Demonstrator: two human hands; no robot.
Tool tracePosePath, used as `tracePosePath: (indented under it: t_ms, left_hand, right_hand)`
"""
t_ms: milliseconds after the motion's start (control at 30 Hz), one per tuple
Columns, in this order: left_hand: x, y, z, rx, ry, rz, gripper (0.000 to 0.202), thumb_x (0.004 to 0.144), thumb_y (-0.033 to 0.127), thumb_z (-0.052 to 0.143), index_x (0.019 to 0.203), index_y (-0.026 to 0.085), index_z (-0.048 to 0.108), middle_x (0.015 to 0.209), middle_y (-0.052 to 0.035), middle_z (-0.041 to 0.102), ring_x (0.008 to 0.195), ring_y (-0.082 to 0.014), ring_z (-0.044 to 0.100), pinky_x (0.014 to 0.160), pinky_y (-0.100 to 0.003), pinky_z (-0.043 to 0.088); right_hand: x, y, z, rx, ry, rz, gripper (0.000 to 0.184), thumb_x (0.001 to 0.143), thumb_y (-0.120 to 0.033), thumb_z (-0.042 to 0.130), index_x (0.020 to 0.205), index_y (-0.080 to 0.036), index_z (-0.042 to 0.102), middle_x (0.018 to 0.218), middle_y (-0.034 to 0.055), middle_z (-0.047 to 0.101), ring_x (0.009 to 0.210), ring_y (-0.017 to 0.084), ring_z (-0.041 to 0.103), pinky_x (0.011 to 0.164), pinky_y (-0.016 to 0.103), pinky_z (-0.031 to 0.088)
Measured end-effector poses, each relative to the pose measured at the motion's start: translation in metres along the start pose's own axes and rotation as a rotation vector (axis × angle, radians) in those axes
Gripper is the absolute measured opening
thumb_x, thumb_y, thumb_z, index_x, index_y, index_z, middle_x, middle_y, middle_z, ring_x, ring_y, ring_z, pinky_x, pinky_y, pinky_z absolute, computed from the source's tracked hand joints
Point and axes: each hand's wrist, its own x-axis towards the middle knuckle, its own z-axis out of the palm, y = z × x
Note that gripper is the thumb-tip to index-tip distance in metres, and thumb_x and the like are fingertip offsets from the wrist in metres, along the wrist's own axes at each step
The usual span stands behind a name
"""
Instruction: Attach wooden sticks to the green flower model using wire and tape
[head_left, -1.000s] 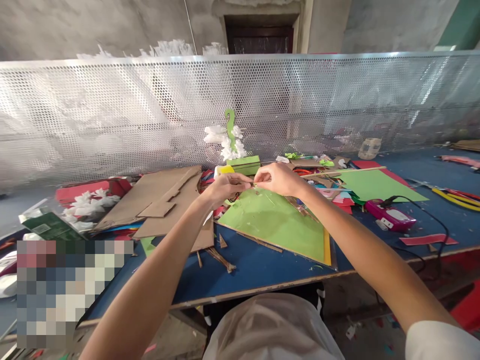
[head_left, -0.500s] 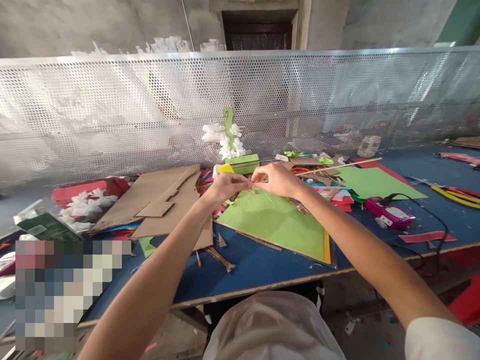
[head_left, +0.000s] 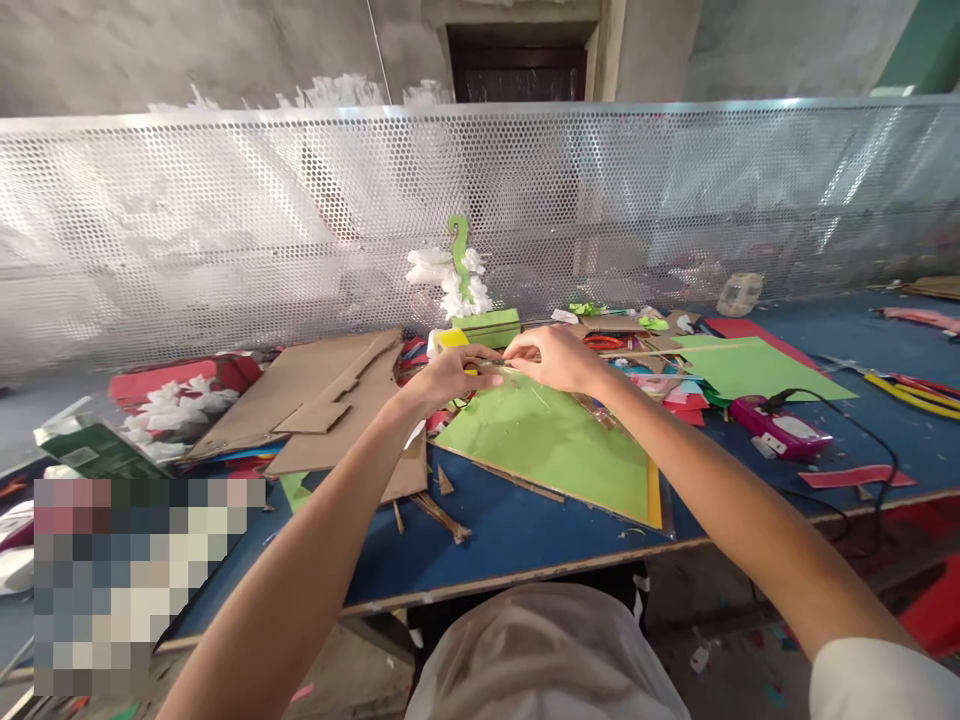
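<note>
My right hand (head_left: 555, 358) pinches a long thin wooden stick (head_left: 675, 350), which sticks out to the right past the wrist. Close by on its left, my left hand (head_left: 448, 378) holds the stick's near end between thumb and fingers; the fingers partly hide that end. Both hands are above a light green paper sheet (head_left: 555, 440) with a yellow edge beneath it. Just beyond them stands a green block (head_left: 487, 328), and behind it a green curved cutout (head_left: 459, 250) with white ruffled paper (head_left: 465, 298) around it.
Cardboard pieces (head_left: 330, 400) lie on the left, near a red item (head_left: 187, 378) with white paper tufts. To the right are another green sheet (head_left: 757, 368), a magenta device (head_left: 784, 425) with a cord, and yellow-handled pliers (head_left: 911, 395). A perforated metal screen (head_left: 637, 210) borders the back.
The stick's far end has dipped, so it lies flatter. My left fingers and thumb have parted slightly, while both hands remain in nearly the same place.
</note>
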Motion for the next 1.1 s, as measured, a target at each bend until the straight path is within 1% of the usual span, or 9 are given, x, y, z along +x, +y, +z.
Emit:
tracePosePath:
  t_ms: [167,300,433,500,600,700,767,900,1100]
  left_hand:
    - [-0.002,0.003,0.001,0.008,0.018,0.074,0.032,0.069,0.035,0.091,0.091,0.014,0.079,0.080,-0.0033,0.068,0.065,-0.0092,0.051,0.057,-0.024,0.035]
    - [-0.004,0.009,0.003,-0.053,0.012,0.091,0.037,0.070,0.039,0.092,0.091,0.013,0.077,0.076,-0.0021,0.064,0.061,-0.0080,0.047,0.053,-0.024,0.032]
    - [-0.008,0.014,0.003,-0.157,-0.025,0.056,0.041,0.075,0.046,0.089,0.092,0.011,0.075,0.063,0.0040,0.048,0.050,-0.0045,0.032,0.047,-0.025,0.020]
    - [-0.008,0.015,0.002,-0.185,-0.049,0.049,0.041,0.075,0.045,0.089,0.094,0.011,0.075,0.062,0.0041,0.048,0.048,-0.0032,0.027,0.046,-0.026,0.015]
    - [-0.008,0.014,0.001,-0.184,-0.049,0.050,0.039,0.071,0.039,0.092,0.093,0.012,0.076,0.069,0.0003,0.057,0.048,-0.0027,0.032,0.045,-0.025,0.018]
    - [-0.006,0.012,0.002,-0.157,-0.003,0.078,0.038,0.065,0.034,0.095,0.090,0.014,0.074,0.078,-0.0021,0.065,0.053,-0.0046,0.044,0.047,-0.023,0.027]
    - [-0.005,0.010,0.003,-0.133,0.033,0.090,0.037,0.064,0.032,0.095,0.088,0.015,0.073,0.079,-0.0020,0.067,0.054,-0.0053,0.046,0.048,-0.023,0.030]
    - [-0.004,0.009,0.006,-0.092,0.043,0.115,0.035,0.066,0.032,0.093,0.086,0.014,0.072,0.079,-0.0022,0.068,0.053,-0.0054,0.046,0.048,-0.024,0.032]
    - [-0.005,0.013,0.005,-0.008,0.054,0.236,0.034,0.070,0.034,0.089,0.094,0.015,0.075,0.088,-0.0049,0.073,0.070,-0.0119,0.059,0.060,-0.024,0.043]
  right_hand:
    - [0.000,0.001,-0.003,-0.065,0.042,-0.033,0.026,0.090,-0.020,0.063,0.106,-0.016,0.083,0.101,0.0085,0.081,0.082,0.019,0.069,0.074,0.030,0.049]
    - [0.000,0.002,-0.005,-0.079,0.036,-0.020,0.028,0.090,-0.020,0.062,0.106,-0.017,0.084,0.098,0.0080,0.080,0.078,0.018,0.065,0.072,0.031,0.045]
    - [0.001,0.003,-0.005,-0.055,0.043,-0.022,0.028,0.090,-0.021,0.062,0.106,-0.016,0.084,0.096,0.0083,0.079,0.077,0.018,0.065,0.070,0.030,0.043]
    - [0.001,0.003,-0.005,-0.049,0.043,-0.027,0.027,0.090,-0.022,0.062,0.105,-0.016,0.083,0.095,0.0083,0.078,0.076,0.018,0.064,0.069,0.030,0.043]
    - [0.000,0.002,-0.006,-0.058,0.031,-0.010,0.027,0.090,-0.021,0.060,0.106,-0.015,0.082,0.094,0.0081,0.079,0.074,0.017,0.063,0.068,0.029,0.043]
    - [-0.001,0.001,-0.006,-0.068,0.000,-0.007,0.032,0.090,-0.020,0.059,0.114,-0.015,0.080,0.093,0.0075,0.079,0.073,0.017,0.063,0.068,0.029,0.042]
    - [-0.001,-0.001,-0.005,-0.067,-0.004,-0.026,0.032,0.091,-0.024,0.060,0.116,-0.015,0.079,0.095,0.0076,0.079,0.075,0.017,0.064,0.068,0.029,0.042]
    - [-0.002,-0.004,-0.003,-0.052,0.040,-0.050,0.027,0.095,-0.035,0.063,0.102,-0.017,0.081,0.093,0.0071,0.080,0.077,0.018,0.066,0.070,0.029,0.042]
    - [0.000,0.000,-0.003,-0.002,0.122,-0.005,0.023,0.093,-0.032,0.065,0.089,-0.017,0.082,0.088,0.0068,0.081,0.079,0.020,0.071,0.070,0.029,0.045]
